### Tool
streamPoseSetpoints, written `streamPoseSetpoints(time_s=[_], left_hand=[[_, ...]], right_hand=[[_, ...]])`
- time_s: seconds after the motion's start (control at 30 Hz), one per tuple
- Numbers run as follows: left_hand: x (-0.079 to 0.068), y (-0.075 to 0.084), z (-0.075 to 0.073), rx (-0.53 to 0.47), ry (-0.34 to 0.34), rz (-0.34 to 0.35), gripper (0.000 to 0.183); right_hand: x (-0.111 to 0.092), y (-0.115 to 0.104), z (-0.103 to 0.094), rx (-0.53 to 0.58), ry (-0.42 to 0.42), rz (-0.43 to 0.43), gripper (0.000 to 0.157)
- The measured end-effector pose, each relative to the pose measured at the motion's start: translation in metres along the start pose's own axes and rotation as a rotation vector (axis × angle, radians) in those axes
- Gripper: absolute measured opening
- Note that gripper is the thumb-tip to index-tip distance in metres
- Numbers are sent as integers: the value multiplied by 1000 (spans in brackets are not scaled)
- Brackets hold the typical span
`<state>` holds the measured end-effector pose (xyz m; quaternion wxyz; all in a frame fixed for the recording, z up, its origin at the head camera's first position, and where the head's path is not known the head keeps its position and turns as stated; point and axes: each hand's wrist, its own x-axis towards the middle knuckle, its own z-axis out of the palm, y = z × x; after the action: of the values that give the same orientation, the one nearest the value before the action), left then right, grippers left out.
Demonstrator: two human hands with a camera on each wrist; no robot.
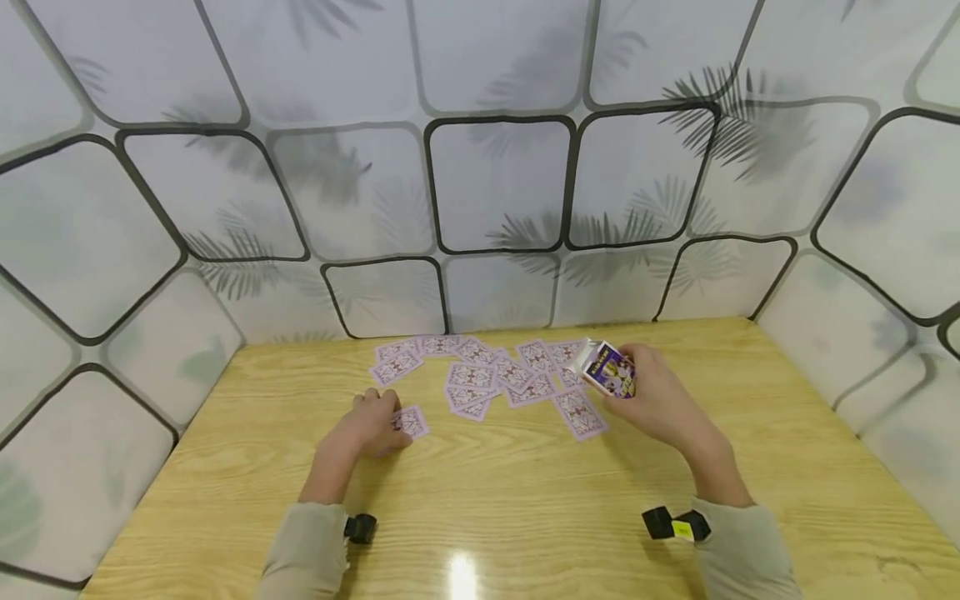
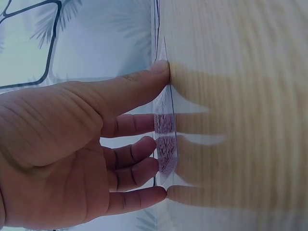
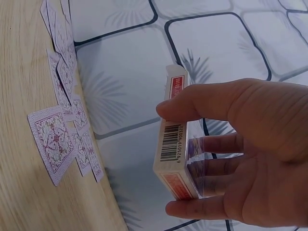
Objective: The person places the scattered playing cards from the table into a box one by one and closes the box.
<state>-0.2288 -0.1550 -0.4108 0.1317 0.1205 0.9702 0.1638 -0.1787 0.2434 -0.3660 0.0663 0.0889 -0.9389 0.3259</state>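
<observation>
In the head view a left hand (image 1: pixel 369 423) is at a single playing card (image 1: pixel 409 422) lying on the table with its patterned back up. The left wrist view shows the thumb at one edge of this card (image 2: pixel 166 144) and the other fingers at its far side. A right hand (image 1: pixel 663 398) grips a small purple-and-white card box (image 1: pixel 611 371) above the table, tilted, its flap end pointing up and left. In the right wrist view the thumb presses the barcode side of the box (image 3: pixel 172 144), with fingers behind it. Whether cards are inside is hidden.
Several pink-backed playing cards (image 1: pixel 472 377) lie spread and overlapping across the back of the wooden table (image 1: pixel 480 483). One card (image 1: pixel 580 414) lies near the right hand. A patterned cloth wall (image 1: pixel 495 183) closes off the back and sides.
</observation>
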Motion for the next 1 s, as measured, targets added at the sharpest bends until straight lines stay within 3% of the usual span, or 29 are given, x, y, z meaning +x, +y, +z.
streamPoseSetpoints(time_s=[0.3,0.53,0.77,1.0], left_hand=[[-7,-7,2,-13,-16,7,47],[-1,-3,-1,-21,-12,34,49],[-3,-4,-4,-12,-13,28,49],[2,-5,-9,-81,3,173,42]], right_hand=[[1,-4,16,26,-13,-9,72],[5,-6,10,-23,10,-54,72],[1,-6,12,-11,-9,-38,73],[-3,-5,14,-22,-14,-45,71]])
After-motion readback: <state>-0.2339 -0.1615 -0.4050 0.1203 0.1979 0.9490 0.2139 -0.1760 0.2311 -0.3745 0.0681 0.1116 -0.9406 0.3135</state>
